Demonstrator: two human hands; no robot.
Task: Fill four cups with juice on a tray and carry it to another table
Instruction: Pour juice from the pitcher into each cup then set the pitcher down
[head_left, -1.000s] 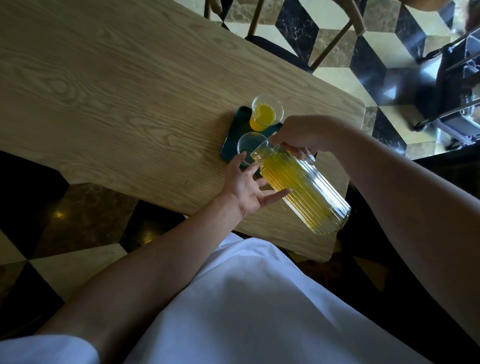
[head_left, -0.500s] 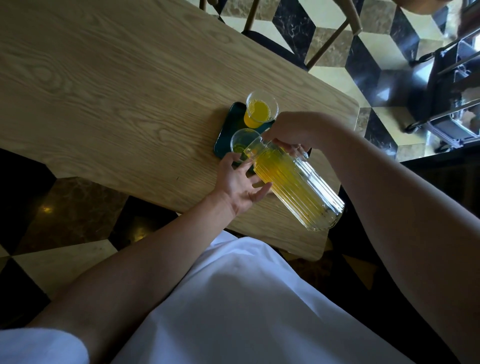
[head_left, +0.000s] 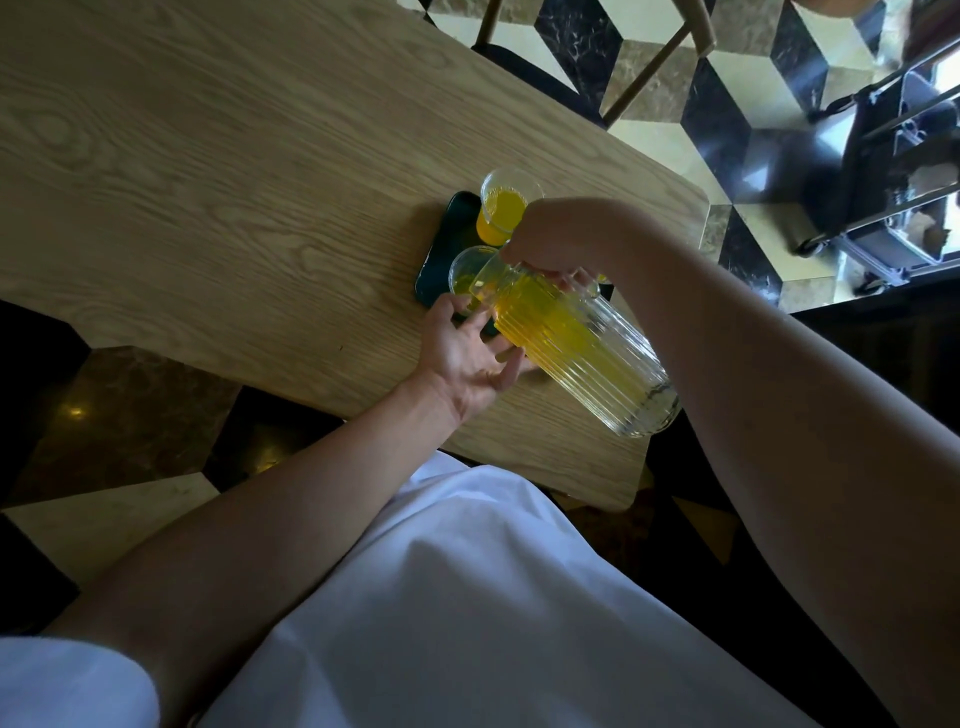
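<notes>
On the desk (head_left: 208, 182), the left hand (head_left: 465, 358) lies spread and loose beside the near cup (head_left: 467, 270) on the dark tray (head_left: 447, 244). Above it the right hand (head_left: 550, 244) grips the tilted juice pitcher (head_left: 576, 343), spout over that cup; a filled cup (head_left: 501, 208) stands just beyond.

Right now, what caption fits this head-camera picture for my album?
Right hand tips the ribbed pitcher toward a cup on the dark tray.

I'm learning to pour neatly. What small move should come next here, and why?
Probably hold the tilt: the right hand has the ribbed glass carafe tipped over the near clear plastic cup, which looks barely filled beside the fuller far cup; the left hand steadies it.
</notes>
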